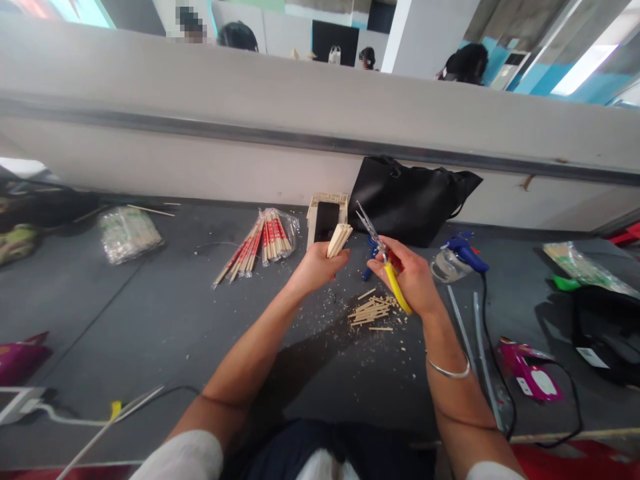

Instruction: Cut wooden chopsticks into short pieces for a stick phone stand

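Note:
My left hand point(316, 268) is wrapped round a bundle of pale wooden sticks point(340, 239), their cut ends pointing up and away. Just to its right, my right hand point(411, 275) grips long-nosed pliers point(396, 288) by the yellow handles, the metal jaws slightly apart and tilted up to the left. The jaws are clear of the bundle. Below the hands lies a pile of short cut stick pieces point(371, 312) among scattered chips. Behind the left hand stands a small wooden stick-built frame point(313, 212) with a dark phone-like rectangle point(327, 219) against it.
Red-wrapped chopsticks point(274, 237) lie left of centre, and a bagged stick bundle point(129, 233) farther left. A black bag point(410, 200) leans on the partition. At right are a blue glue gun point(465, 253), glue sticks point(481, 347) and a magenta box point(533, 373) with a cable.

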A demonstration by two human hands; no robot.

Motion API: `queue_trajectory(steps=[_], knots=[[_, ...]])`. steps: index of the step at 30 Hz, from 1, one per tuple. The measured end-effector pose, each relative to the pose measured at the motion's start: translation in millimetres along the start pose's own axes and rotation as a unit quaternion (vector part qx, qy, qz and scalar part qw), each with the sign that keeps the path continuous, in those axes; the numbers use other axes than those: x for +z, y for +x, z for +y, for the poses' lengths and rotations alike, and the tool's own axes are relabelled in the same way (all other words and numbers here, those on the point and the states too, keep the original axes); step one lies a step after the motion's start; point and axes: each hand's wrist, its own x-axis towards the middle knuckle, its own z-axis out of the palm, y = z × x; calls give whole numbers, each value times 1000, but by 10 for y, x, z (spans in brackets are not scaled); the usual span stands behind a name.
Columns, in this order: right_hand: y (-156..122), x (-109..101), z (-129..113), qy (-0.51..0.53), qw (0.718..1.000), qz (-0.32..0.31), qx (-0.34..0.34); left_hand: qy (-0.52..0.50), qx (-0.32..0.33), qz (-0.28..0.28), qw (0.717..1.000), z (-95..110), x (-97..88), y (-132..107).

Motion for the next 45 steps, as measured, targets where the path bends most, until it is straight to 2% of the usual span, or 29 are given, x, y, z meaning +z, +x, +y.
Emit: queue_trajectory(steps=[5,9,20,25,30,34,36,41,45], knots=[[-12,-35,-22,0,1000,-20,-7,17,-40,-41,998,55,-5,-58],[-15,-63,-22,-8,999,-38,6,27,-77,-47,996,70,-16,-46],[-8,-64,11,-12,998,-61,24,100,-38,-47,993,40,-60,20],[-9,32,79,41,998,-4,38,142,-34,-45,988,29,-43,14],[-12,160,141,104,992,57,51,148,8,-68,987,-51,-9,15],[-6,125,63,109,991,51,57,167,3,-73,983,-67,31,5],[-4,72,10,84,995,27,54,184,0,-59,981,-52,33,1],[-16,5,-6,20,998,-29,42,253,28,34,966,-19,-55,20],[-30,48,61,-6,998,-58,23,283,57,59,956,-20,-121,37]])
